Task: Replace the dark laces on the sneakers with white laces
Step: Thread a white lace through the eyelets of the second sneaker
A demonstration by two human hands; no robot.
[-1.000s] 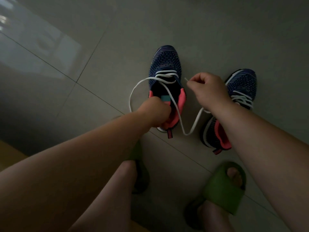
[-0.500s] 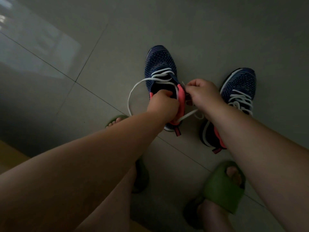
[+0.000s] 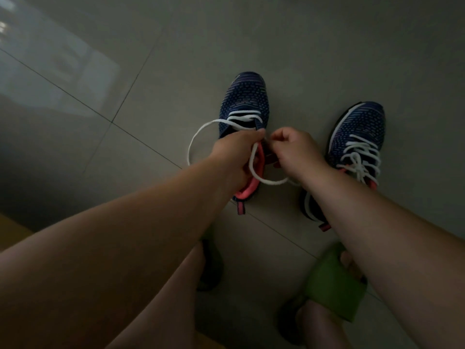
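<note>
Dim grey tiled floor [image 3: 314, 46], grout lines running diagonally, a pale window reflection at far left. A sliver of yellowish surface [image 3: 10, 230] at the near left edge.

Left of centre: white lace [image 3: 198, 133] arcing out in a wide loop over the floor, then crossing the far eyelets of the left sneaker [image 3: 245, 96]. Navy knit upper, toe pointing far, coral-pink lining at the collar, pull tab at the near heel. Only the far rows laced; tongue area open below them.

Left hand [image 3: 232, 157] lying over the sneaker's opening, fingers curled around the collar and tongue, thumb and forefinger tips pinched near the lace at the eyelet row. Another run of the same lace dropping from those fingertips, curving near and right under the right wrist.

Right hand [image 3: 295, 149] just beside the left, fingertips almost touching, fingers curled in a closed pinch at the sneaker's right eyelet edge; lace tip itself too small to make out between the fingers.

Further right: right sneaker [image 3: 359, 127], same navy knit with white sole edge, standing on the floor well laced in white [image 3: 362, 157], loose ends bunched near the pink collar, heel partly hidden behind the right forearm.

Near edge: bare legs, a dark-shadowed slipper [image 3: 211, 268] at centre, a green slide sandal [image 3: 334, 285] on the right foot.
</note>
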